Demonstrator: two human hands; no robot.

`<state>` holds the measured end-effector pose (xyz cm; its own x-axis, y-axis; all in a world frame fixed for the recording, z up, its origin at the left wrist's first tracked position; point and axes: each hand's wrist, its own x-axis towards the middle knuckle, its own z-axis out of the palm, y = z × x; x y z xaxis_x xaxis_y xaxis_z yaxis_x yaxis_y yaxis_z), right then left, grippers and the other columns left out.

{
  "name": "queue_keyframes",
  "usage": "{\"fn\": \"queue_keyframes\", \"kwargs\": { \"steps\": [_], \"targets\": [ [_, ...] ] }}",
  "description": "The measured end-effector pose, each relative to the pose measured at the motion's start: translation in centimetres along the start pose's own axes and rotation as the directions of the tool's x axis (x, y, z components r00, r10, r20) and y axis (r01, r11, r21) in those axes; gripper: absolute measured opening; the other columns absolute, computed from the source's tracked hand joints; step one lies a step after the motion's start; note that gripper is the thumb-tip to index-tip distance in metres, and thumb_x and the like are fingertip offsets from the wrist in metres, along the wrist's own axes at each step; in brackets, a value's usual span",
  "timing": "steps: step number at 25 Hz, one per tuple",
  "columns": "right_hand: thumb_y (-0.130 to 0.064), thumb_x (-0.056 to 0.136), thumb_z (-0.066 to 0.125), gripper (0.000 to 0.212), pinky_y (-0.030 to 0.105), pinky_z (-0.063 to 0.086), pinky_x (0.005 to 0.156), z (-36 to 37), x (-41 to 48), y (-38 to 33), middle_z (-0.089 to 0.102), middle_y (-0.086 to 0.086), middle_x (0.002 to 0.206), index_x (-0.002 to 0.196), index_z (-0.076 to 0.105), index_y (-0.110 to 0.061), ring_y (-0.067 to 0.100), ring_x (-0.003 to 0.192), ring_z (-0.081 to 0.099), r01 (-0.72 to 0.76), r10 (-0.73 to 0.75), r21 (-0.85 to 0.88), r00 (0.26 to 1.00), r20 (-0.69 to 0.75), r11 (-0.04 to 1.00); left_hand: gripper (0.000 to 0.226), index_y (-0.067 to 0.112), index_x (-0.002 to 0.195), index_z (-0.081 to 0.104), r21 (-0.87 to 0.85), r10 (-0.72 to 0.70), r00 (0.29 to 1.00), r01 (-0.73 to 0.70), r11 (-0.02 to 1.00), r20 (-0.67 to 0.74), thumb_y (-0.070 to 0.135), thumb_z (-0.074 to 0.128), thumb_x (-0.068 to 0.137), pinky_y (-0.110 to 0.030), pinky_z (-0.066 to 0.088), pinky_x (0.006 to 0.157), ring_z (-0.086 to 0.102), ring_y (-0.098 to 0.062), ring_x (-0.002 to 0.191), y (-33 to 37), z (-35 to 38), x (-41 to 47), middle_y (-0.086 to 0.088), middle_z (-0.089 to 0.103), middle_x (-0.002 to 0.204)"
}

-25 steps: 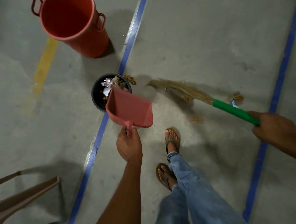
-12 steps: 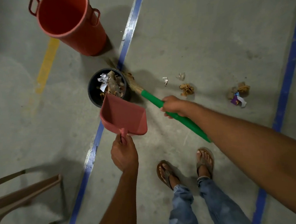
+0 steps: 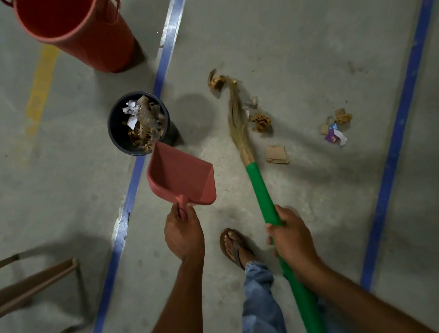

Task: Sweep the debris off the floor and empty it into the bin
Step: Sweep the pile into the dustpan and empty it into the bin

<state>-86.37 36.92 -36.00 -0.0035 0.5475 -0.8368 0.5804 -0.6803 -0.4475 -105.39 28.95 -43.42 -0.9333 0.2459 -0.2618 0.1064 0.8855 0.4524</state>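
Fingers (image 3: 274, 227) wrap broom (image 3: 263, 197); debris (image 3: 260, 121) beyond bristles.

Debris (image 3: 262, 121), bin (image 3: 117, 137) on floor (image 3: 295, 44)

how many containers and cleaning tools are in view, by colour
Red-orange: 2, the large bin and the dustpan held by the left hand.
Black: 1, the small bin, holding debris.
Green-handled: 1, the broom held by the right hand.
Total: 4
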Motion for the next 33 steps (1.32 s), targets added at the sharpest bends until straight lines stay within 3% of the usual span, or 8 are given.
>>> {"fn": "queue_keyframes", "kwargs": {
  "steps": [5, 8, 10, 16, 19, 23, 27, 33],
  "targets": [
    [-0.008, 0.096, 0.060, 0.053, 0.033, 0.054, 0.094, -0.2, -4.4, -0.9, 0.065, -0.004, 0.121, 0.146, 0.051, -0.024, 0.020, 0.101, 0.066, 0.042, -0.040, -0.020, 0.997, 0.061, 0.999, 0.023, 0.024, 0.097, 0.073, -0.014, 0.075, 0.995, -0.074, 0.997, 0.070, 0.041, 0.058, 0.099, -0.027, 0.041, 0.070, 0.061, -0.013, 0.074, 1.0, 0.3, 0.1, 0.006, 0.070, 0.084],
    [-0.013, 0.095, 0.058, 0.043, 0.032, 0.057, 0.069, 1.9, -2.0, -3.8, 0.072, 0.001, 0.097, 0.135, 0.058, -0.029, 0.020, 0.082, 0.070, 0.076, -0.070, -0.044, 0.990, 0.120, 0.996, 0.025, 0.026, 0.096, 0.070, 0.010, 0.122, 0.989, -0.123, 0.992, 0.083, 0.044, 0.054, 0.098, -0.027, 0.042, 0.066, 0.064, -0.015, 0.074, 0.9, 0.4, 0.7, 0.006, 0.068, 0.081],
    [-0.011, 0.095, 0.057, 0.042, 0.028, 0.052, 0.052, 3.5, 3.1, -6.2, 0.071, 0.004, 0.092, 0.134, 0.057, -0.026, 0.017, 0.070, 0.067, -0.004, -0.008, 0.089, 0.990, 0.137, 0.996, 0.026, 0.026, 0.098, 0.070, 0.019, 0.150, 0.985, -0.152, 0.988, 0.080, 0.045, 0.054, 0.097, -0.027, 0.042, 0.065, 0.064, -0.015, 0.075, 0.9, 0.6, 1.3, 0.006, 0.068, 0.082],
    [-0.005, 0.099, 0.049, 0.025, 0.025, 0.047, 0.042, 0.2, 14.2, -7.9, 0.062, 0.015, 0.101, 0.121, 0.060, -0.006, 0.022, 0.062, 0.057, -0.234, 0.245, 0.433, 0.969, 0.029, 0.871, 0.033, 0.025, 0.107, 0.072, -0.011, 0.221, 0.969, -0.221, 0.975, 0.109, 0.051, 0.054, 0.097, -0.028, 0.045, 0.065, 0.064, -0.015, 0.074, 1.7, 1.5, 2.3, 0.006, 0.068, 0.081],
    [-0.004, 0.095, 0.053, 0.023, 0.029, 0.046, 0.047, -6.1, 9.2, -2.7, 0.064, 0.014, 0.080, 0.115, 0.064, -0.005, 0.024, 0.057, 0.058, -0.175, 0.205, 0.242, 0.973, -0.106, 0.954, 0.030, 0.028, 0.103, 0.071, -0.035, 0.256, 0.954, -0.254, 0.967, 0.153, 0.051, 0.052, 0.099, -0.028, 0.043, 0.063, 0.062, -0.015, 0.071, 2.0, 1.4, 1.2, 0.005, 0.067, 0.080],
    [-0.014, 0.096, 0.060, 0.048, 0.030, 0.049, 0.053, -12.9, -2.6, 6.7, 0.072, 0.007, 0.092, 0.130, 0.048, -0.045, 0.024, 0.073, 0.069, -0.018, 0.006, -0.089, 0.992, -0.129, 0.996, 0.037, 0.027, 0.093, 0.067, 0.012, 0.277, 0.932, -0.287, 0.958, 0.232, 0.056, 0.045, 0.100, -0.030, 0.047, 0.062, 0.063, -0.018, 0.069, 0.9, 0.8, -1.2, 0.003, 0.066, 0.077],
    [-0.018, 0.097, 0.063, 0.055, 0.030, 0.050, 0.091, -14.0, -7.7, 16.6, 0.063, 0.003, 0.135, 0.149, 0.047, -0.029, 0.024, 0.115, 0.065, -0.017, -0.015, -0.305, 0.994, -0.104, 0.952, 0.042, 0.028, 0.099, 0.068, 0.056, 0.293, 0.914, -0.320, 0.946, 0.279, 0.060, 0.042, 0.101, -0.031, 0.049, 0.064, 0.064, -0.019, 0.072, -0.5, -0.2, -3.8, 0.004, 0.067, 0.082],
    [-0.022, 0.095, 0.057, 0.057, 0.040, 0.055, 0.094, -13.0, 1.8, 22.8, 0.066, 0.012, 0.132, 0.150, 0.047, -0.029, 0.032, 0.114, 0.065, -0.109, 0.040, -0.445, 0.986, -0.162, 0.889, 0.037, 0.029, 0.097, 0.069, 0.070, 0.346, 0.888, -0.383, 0.921, 0.303, 0.057, 0.044, 0.101, -0.030, 0.048, 0.060, 0.062, -0.017, 0.069, -3.2, 1.2, -6.9, 0.005, 0.065, 0.077]
  ]
}}
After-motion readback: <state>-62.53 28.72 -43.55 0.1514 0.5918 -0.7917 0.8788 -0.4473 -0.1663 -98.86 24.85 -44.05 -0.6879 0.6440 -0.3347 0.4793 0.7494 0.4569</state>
